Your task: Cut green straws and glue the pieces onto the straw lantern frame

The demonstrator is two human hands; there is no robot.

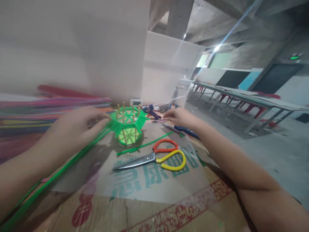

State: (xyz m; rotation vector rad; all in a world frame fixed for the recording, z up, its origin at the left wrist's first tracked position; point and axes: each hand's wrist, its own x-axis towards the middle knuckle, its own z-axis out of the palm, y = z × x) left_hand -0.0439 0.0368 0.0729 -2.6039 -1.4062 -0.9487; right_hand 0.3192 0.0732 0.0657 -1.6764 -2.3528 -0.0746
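A green basket-like frame (127, 124), made of fuzzy pipe cleaners woven around thin wooden sticks, stands on the cardboard surface. My left hand (79, 124) is at its left side, thumb and fingertips closed on the green edge; the hand is slightly blurred. Long green pipe cleaners (65, 167) run beneath my left forearm. Farther right, my right hand (178, 116) reaches down with its fingers drawn together, beside a small pinkish tool (161, 121). Whatever lies between those fingertips is hidden. Scissors (154, 157) with one red and one yellow handle lie in front of the frame.
Blurred bundles of coloured pipe cleaners (48, 103) lie at left. A dark blue glue gun (151, 111) and blue-handled pliers (185, 130) sit near my right hand. A loose green strip (145, 144) lies behind the scissors. White partition panels (166, 64) stand at the back.
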